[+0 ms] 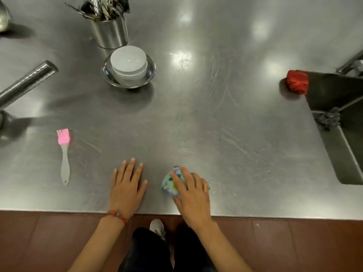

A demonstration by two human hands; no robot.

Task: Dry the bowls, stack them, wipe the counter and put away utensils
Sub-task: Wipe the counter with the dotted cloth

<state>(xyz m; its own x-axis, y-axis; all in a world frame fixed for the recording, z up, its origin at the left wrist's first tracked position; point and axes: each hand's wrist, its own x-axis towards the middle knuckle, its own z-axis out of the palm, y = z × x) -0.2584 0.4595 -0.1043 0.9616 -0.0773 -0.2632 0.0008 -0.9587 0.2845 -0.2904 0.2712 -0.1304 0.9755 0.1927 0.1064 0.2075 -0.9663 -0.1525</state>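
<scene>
My right hand (191, 193) presses a folded, colourfully patterned cloth (171, 181) flat on the steel counter (216, 124) near its front edge. Just left of it, my left hand (127, 185) lies flat on the counter with fingers spread, holding nothing. White bowls (128, 61) sit stacked inside a steel bowl (149, 73) at the back centre. Behind them stands a steel canister (110, 34) full of utensils. A pink silicone brush (63, 154) with a grey handle lies at the front left.
A sink (341, 114) with a steel scourer (329, 118) is set into the counter on the right, a red scrubber (297, 81) at its corner. A steel handle (25, 83) slants in from the left. A metal ladle bowl (4, 18) shows at the far-left corner.
</scene>
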